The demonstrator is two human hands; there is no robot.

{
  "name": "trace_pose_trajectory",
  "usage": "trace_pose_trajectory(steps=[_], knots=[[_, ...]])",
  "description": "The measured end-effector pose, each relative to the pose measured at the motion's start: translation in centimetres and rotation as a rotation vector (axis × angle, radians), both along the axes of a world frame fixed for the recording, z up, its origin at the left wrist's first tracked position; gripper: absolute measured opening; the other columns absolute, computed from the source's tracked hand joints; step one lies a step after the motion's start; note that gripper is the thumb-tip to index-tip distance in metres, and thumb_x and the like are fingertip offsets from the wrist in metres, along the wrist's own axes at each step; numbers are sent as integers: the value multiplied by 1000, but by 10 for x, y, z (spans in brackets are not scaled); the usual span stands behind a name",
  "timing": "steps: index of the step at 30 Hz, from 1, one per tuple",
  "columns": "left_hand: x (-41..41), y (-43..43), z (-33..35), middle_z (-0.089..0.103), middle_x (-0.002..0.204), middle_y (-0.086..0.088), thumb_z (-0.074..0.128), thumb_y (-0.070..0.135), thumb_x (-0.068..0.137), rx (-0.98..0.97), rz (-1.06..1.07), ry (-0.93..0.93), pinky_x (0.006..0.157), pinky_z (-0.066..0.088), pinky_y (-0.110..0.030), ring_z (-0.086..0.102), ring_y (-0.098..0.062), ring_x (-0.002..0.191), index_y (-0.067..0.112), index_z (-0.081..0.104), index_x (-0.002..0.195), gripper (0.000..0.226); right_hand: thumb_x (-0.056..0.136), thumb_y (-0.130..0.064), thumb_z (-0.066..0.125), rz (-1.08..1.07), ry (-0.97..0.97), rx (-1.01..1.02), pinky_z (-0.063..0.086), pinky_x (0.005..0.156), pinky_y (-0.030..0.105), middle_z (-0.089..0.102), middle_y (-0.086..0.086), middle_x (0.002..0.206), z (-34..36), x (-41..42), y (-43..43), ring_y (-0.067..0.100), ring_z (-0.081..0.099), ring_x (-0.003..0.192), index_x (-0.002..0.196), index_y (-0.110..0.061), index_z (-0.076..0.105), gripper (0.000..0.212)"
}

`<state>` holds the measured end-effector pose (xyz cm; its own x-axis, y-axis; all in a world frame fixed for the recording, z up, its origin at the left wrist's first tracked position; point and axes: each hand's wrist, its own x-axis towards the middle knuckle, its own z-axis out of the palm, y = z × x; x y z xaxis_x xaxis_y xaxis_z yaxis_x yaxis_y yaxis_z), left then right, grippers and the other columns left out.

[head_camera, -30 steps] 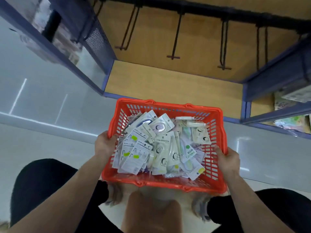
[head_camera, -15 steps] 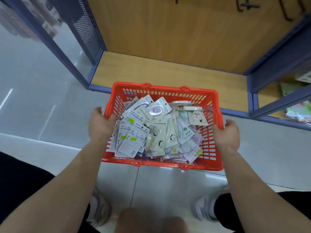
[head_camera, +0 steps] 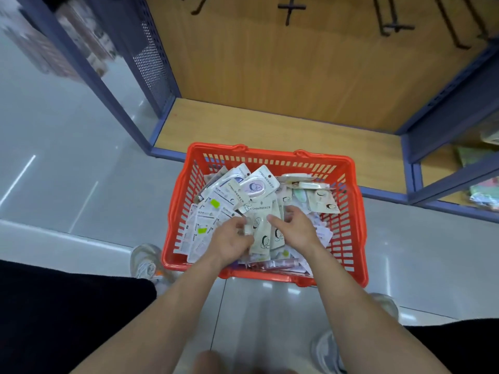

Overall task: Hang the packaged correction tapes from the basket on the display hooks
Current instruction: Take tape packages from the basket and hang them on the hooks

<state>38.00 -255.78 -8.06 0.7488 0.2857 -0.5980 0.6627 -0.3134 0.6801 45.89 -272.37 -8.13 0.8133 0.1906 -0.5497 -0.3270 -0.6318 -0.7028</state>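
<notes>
A red plastic basket [head_camera: 270, 153] stands on the floor in front of the shelf, full of several packaged correction tapes [head_camera: 253, 188] in white and cream cards. Both my hands are inside it, over the middle of the pile. My left hand [head_camera: 231, 240] pinches the edge of a cream package [head_camera: 260, 240] with curled fingers. My right hand [head_camera: 295, 228] has its thumb on the same cluster of cream packages and its fingers curled over their far side. Black display hooks [head_camera: 290, 8] stick out from the wooden back panel above, with nothing hanging on them.
The wooden bottom shelf [head_camera: 270, 128] lies just behind the basket, framed by blue uprights [head_camera: 159, 76]. A neighbouring bay at the right holds packaged goods [head_camera: 484, 194]. My shoes [head_camera: 145, 261] flank the basket on the glossy tiled floor.
The basket was lowered onto the floor. Both hands left its side rims and moved into the pile, closing on the cream packages. The view tilted down and nearer.
</notes>
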Motion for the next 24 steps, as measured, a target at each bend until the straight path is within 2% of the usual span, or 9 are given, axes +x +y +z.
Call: trace_pose_trajectory(steps=[2,4,9,11,14,17,20,22,24], knots=[[0,6,-7,68,122,-9,73,-1,71,-75,10,-15,82,59,-34,69,-24,85,12,62,124,56,86,-44,77,21,3,36,54,77,30,73,-12,96,-5,0,4,12,71,91,100,-28,68,23],[2,10,-14,67,111,-12,70,-13,80,-100,14,-41,65,55,-19,62,-16,72,6,63,122,46,84,-42,80,5,-12,66,56,80,33,73,-13,93,-8,0,6,9,70,88,90,-34,64,19],[12,6,-22,64,94,12,83,10,82,-23,72,-154,67,43,1,59,4,81,13,69,113,34,80,-38,84,-55,-14,144,58,82,31,75,-12,96,-20,5,0,4,71,89,95,-32,68,23],[15,1,-22,61,99,15,85,14,81,-39,95,-187,73,43,-1,58,5,89,16,67,110,35,82,-33,84,-63,-9,198,58,83,30,76,-11,97,-22,3,-3,2,71,88,100,-29,71,23],[21,-3,-26,60,107,7,88,22,78,-62,134,-206,83,50,-22,61,-12,98,21,61,110,42,85,-26,81,-88,-5,261,59,84,31,77,-7,100,-24,0,-9,4,72,90,111,-21,72,27],[24,-6,-21,66,110,10,90,25,77,-161,188,-153,87,55,-28,66,-11,101,22,55,118,54,89,-17,78,-134,27,342,58,78,23,77,-3,102,-20,-1,-18,8,73,93,114,-16,72,26],[28,-14,-19,76,109,4,87,26,80,-306,165,-157,92,59,-39,72,-16,105,28,64,114,41,92,-9,72,-212,82,441,57,74,19,77,4,106,-13,0,-25,16,73,100,116,-11,70,24],[30,-19,-17,76,111,6,84,36,82,-366,115,-166,92,60,-39,72,-12,104,27,65,121,44,95,-8,68,-245,92,477,57,80,24,78,4,107,-9,1,-28,18,73,104,115,-12,71,21],[33,-24,-14,75,115,8,79,34,89,-431,97,-183,85,59,-27,72,-8,104,26,59,129,45,98,-10,64,-237,77,496,56,85,27,78,2,109,1,1,-27,17,72,106,117,-16,72,21]])
